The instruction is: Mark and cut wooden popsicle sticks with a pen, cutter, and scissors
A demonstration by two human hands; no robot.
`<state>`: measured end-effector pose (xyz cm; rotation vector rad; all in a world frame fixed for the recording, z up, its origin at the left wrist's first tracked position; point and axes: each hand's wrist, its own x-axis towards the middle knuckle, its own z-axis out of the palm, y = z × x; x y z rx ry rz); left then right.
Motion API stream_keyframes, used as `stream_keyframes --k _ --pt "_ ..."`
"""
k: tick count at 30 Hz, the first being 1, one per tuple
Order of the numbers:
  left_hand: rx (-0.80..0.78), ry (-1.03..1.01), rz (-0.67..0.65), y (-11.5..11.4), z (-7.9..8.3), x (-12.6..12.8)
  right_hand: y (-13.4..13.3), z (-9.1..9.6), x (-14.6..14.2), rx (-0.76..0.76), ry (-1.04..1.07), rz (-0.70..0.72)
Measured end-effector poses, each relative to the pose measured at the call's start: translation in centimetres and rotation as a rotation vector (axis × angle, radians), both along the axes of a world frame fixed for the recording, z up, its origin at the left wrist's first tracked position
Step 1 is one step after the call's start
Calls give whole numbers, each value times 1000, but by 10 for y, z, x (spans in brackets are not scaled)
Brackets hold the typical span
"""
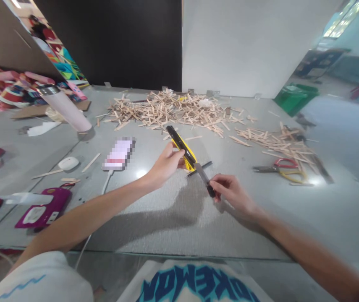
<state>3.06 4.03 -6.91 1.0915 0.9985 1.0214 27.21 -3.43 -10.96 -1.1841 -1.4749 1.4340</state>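
Observation:
My left hand [166,164] grips a yellow and black utility knife [184,149], held at a slant over the table. A grey metal blade [202,173] reaches from the knife's lower end toward my right hand [233,192]. The right fingers pinch the blade near a black piece [210,191] at its far end. Whether the blade is still seated in the knife body cannot be made out. Beneath the knife lies a thin dark strip [207,164], partly covered by it.
Wooden sticks are heaped at the back [166,110], with a smaller pile [281,140] to the right. Red-and-yellow-handled pliers [269,168] lie nearby. Leftward are a phone [119,154] on a white cable, a pink bottle [64,108], a white case [69,163] and a purple device [43,207].

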Motion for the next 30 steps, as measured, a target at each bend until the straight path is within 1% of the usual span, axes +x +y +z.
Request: stream_keyframes --k 3,8,15,19,24,30 --pt "35 -14 -18 -1 0 -1 1 -4 0 9 -3 -11" --pt "62 -3 -36 -4 -3 0 3 -9 0 14 -21 10" --pt "132 25 -67 -5 -6 0 1 -6 0 11 -77 29" --pt "152 47 -62 -4 -7 2 1 -6 0 17 -83 7" --pt "181 72 -75 0 -13 2 -1 -5 0 39 -124 11" --pt "291 107 -66 0 -20 1 -1 -6 0 89 -153 8"
